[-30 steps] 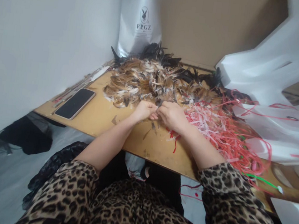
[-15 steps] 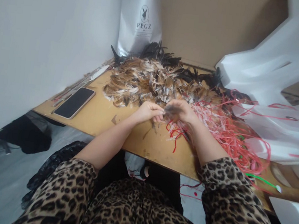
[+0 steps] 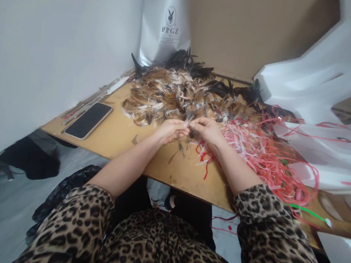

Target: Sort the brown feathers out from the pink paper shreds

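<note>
My left hand and my right hand meet above the table, fingertips almost touching. Both are closed in a pinch at a small feather, mostly hidden by the fingers. Just behind them spreads a heap of brown and white feathers. Beside my right forearm lies a tangle of red and pink ribbon strips, some loose ends reaching under my right wrist. A few dark feather bits lie on the wooden table below my hands.
A phone lies at the table's left. Black feathers edge the heap at the back, in front of a silvery printed bag. White sheeting covers the right side, and a green strip lies near the front right.
My right hand has turned and moved slightly left, its fingers now meeting the left fingertips. The dark feather seen blurred in front of my right palm is now mostly hidden.
</note>
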Available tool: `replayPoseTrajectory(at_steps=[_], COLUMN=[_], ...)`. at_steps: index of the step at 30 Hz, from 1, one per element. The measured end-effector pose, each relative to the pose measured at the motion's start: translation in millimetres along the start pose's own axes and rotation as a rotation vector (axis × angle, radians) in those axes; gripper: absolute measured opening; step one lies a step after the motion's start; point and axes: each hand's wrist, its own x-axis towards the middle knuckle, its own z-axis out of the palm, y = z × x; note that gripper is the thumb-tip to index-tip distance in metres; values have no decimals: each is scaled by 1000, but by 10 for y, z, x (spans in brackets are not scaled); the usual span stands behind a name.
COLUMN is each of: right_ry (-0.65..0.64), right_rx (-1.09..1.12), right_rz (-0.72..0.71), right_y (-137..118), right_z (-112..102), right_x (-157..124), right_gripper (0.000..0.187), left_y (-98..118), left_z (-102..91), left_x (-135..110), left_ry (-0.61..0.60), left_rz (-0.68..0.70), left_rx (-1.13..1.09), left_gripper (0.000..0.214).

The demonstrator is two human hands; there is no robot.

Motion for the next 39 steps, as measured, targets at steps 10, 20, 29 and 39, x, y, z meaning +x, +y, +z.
replayPoseTrajectory(at_steps=[10,20,29,39], right_ry=[-77,-57,-11,-141], right_rx=[0,-338,-672,-547], right_rz=[100,-162,-663,-569], right_y=[-50,-131,-226,-370], right_z=[-82,-97,-5,-76], right_x=[-2,-31,-137,-176], right_gripper=[29,21,6,6], left_y=[4,48,79,94], left_z=[-54,-67,-44,-13], left_x=[30,32,-18,-83], left_ry=[-104,-98,-129,-267], left_rz=[-139,-166,-200,-310], left_rx=[-114,-222,-291,-254], left_gripper=[11,13,12,16])
